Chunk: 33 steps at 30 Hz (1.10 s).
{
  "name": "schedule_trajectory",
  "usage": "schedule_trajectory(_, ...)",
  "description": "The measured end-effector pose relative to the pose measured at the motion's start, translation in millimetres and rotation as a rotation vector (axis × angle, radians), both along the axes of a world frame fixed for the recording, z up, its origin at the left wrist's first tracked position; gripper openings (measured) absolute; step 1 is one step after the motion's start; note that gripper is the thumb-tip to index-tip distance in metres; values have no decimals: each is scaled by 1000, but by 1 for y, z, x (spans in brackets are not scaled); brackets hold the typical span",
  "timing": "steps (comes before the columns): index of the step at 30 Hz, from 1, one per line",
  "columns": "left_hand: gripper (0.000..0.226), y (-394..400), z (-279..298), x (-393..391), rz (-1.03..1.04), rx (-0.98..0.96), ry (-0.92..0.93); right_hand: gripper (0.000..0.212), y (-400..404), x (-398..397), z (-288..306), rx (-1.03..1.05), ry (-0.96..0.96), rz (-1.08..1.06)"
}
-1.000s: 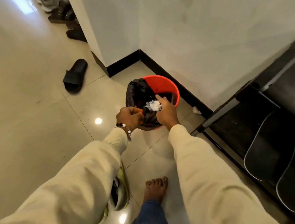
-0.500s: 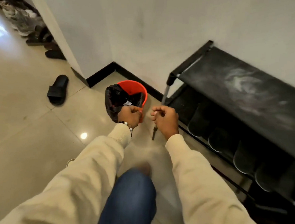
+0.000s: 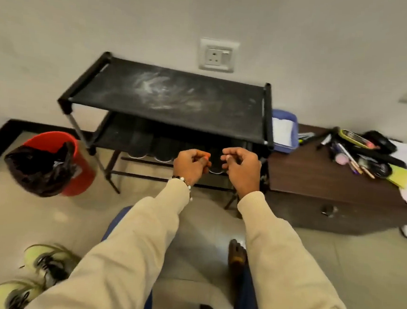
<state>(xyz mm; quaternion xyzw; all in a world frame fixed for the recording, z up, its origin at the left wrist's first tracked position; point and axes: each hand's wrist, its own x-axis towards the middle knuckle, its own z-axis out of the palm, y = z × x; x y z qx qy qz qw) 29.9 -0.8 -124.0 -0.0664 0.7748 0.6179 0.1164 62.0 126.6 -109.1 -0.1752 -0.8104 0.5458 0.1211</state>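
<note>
Black and dusty, the shoe rack [image 3: 168, 95] stands against the wall, its long axis running left to right and its open front facing the person. Both hands hover side by side just in front of its lower shelf, cream-sleeved forearms stretched forward. The left hand [image 3: 190, 164] curls its fingers around a small orange bit [image 3: 206, 156], too blurred to name. The right hand [image 3: 241, 170] hangs loosely curled, holding nothing. A red bin [image 3: 52, 140] sits left of the rack.

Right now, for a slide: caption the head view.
Left hand and right hand hover, loosely curled, before a dusty black shoe rack; red bin beside it.
</note>
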Motion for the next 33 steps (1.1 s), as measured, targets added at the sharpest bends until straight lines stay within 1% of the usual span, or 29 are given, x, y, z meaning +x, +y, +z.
schedule_trajectory(4,13,74,-22,8,-242,-72,17,25,70,28,-15,1,-64,-201)
schedule_trajectory(8,15,128,-47,23,-449,-133,5,22,120,59,-32,-102,-118,-374)
schedule_trajectory(10,15,151,-64,34,-553,-171,2,19,144,81,-42,-132,-155,-407)
schedule_trajectory(14,14,195,-104,58,-699,-228,-23,13,197,130,-63,-159,-269,-423)
schedule_trajectory(16,15,212,-123,69,-765,-267,-66,15,221,153,-82,-159,-333,-472)
schedule_trajectory(19,22,244,-165,87,-886,-300,-174,25,250,190,-125,-169,-449,-537)
schedule_trajectory(21,27,258,-192,95,-926,-346,-226,22,255,208,-152,-174,-533,-551)
schedule_trajectory(24,18,282,-240,110,-986,-413,-274,15,261,236,-213,-180,-709,-542)
schedule_trajectory(26,11,289,-266,118,-1029,-463,-290,17,260,252,-253,-154,-846,-501)
schedule_trajectory(28,8,296,-298,126,-1098,-531,-312,22,258,266,-291,-114,-970,-450)
schedule_trajectory(30,15,299,-329,134,-1166,-586,-345,26,253,276,-323,-77,-1070,-408)
schedule_trajectory(33,28,301,-366,146,-1264,-646,-390,33,244,284,-361,-11,-1134,-379)
